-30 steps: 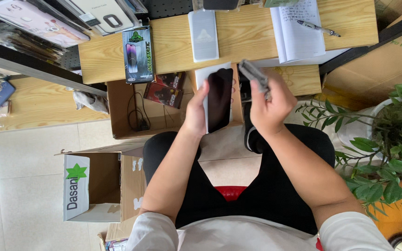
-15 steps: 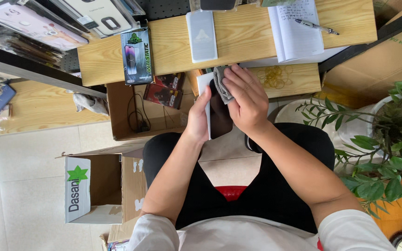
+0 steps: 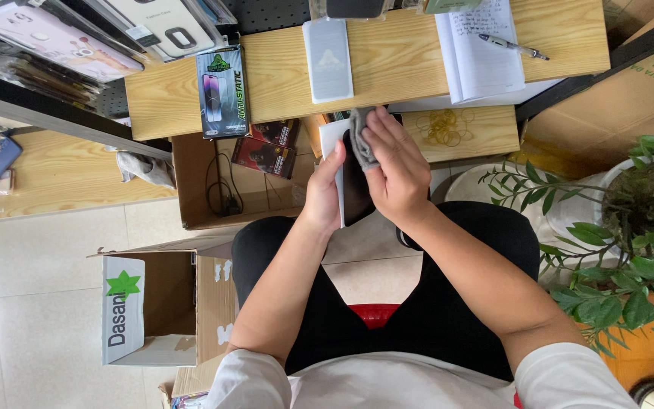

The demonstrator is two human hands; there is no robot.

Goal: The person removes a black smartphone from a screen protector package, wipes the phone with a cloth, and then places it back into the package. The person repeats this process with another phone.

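While my left hand (image 3: 325, 193) grips the phone (image 3: 356, 189) below the counter (image 3: 266, 83) edge — right-hand fingers (image 3: 387, 148), lifted clear a second ago, now press the grey cloth (image 3: 360, 136) onto its screen — wiping resumed.

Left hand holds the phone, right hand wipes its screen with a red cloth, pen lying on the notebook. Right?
Not quite: the cloth is grey, not red, as the head view shows. The left hand holds the phone, the right hand wipes it, and the pen lies on the notebook.

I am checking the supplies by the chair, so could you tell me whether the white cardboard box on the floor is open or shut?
Open: the white cardboard box has its flaps spread apart, showing its brown interior.
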